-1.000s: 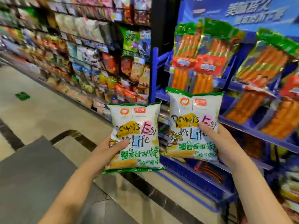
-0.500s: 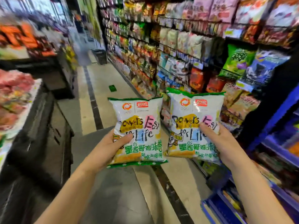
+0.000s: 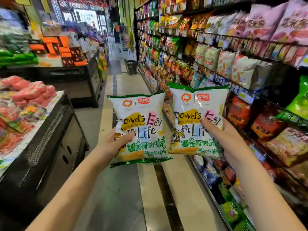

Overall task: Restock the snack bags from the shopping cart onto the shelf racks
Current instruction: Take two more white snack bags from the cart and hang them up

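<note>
I hold up two matching white snack bags with green trim, side by side in front of me. My left hand [image 3: 111, 145] grips the left snack bag [image 3: 141, 117] at its lower left corner, thumb across the front. My right hand [image 3: 228, 140] grips the right snack bag [image 3: 191, 104] at its lower right, thumb on the print. Both bags are upright and face me. The shelf racks [image 3: 250, 42], packed with snack bags, run along my right. No shopping cart is in view.
A dark display counter [image 3: 55, 139] with red packaged goods stands close on my left. The tiled aisle floor [image 3: 126, 189] runs ahead between counter and shelves. A black basket [image 3: 131, 66] stands on the floor far down the aisle.
My view has swung left, from the blue sausage rack to looking straight down the aisle. Both hands keep the same grip on the bags, held at the same height.
</note>
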Tool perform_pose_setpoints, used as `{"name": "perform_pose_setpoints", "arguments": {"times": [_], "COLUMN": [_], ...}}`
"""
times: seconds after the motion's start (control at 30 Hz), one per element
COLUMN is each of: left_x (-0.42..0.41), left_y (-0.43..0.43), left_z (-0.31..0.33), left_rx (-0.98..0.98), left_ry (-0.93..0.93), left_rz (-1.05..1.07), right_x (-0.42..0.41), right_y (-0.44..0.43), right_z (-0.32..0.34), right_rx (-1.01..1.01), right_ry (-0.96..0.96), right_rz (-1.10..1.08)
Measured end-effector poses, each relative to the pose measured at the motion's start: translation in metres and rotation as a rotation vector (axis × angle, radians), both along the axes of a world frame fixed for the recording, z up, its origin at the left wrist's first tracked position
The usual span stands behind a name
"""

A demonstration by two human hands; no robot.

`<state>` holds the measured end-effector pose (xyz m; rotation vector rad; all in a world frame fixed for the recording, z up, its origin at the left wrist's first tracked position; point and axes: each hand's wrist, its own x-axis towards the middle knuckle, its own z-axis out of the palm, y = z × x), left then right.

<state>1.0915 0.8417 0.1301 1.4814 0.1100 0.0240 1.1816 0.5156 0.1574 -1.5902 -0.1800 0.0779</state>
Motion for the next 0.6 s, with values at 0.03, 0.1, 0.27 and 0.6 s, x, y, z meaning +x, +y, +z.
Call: {"name": "perform_pose_setpoints", "arguments": {"times": [0.03, 0.1, 0.27, 0.6], "left_x": [0.014, 0.045, 0.133, 0.345], "left_y": [0.008, 0.024, 0.076, 0.208], "left_z": [0.002, 0.006, 0.009, 0.045], "left_rx": [0.017, 0.049, 0.116, 0.217], "left_ry": [-0.008, -0.016, -0.025, -0.058], "left_rz": [0.006, 0.012, 0.007, -0.080], "right_x": [0.018, 0.051, 0.132, 0.314], "right_y": [0.008, 0.026, 0.083, 0.207], "right_z": [0.002, 0.008, 0.011, 0.052], "right_rx": [0.000, -0.002, 0.061, 0.088], "right_ry": [0.000, 0.002, -0.036, -0.046], "right_rz": [-0.006, -0.021, -0.022, -0.207]}}
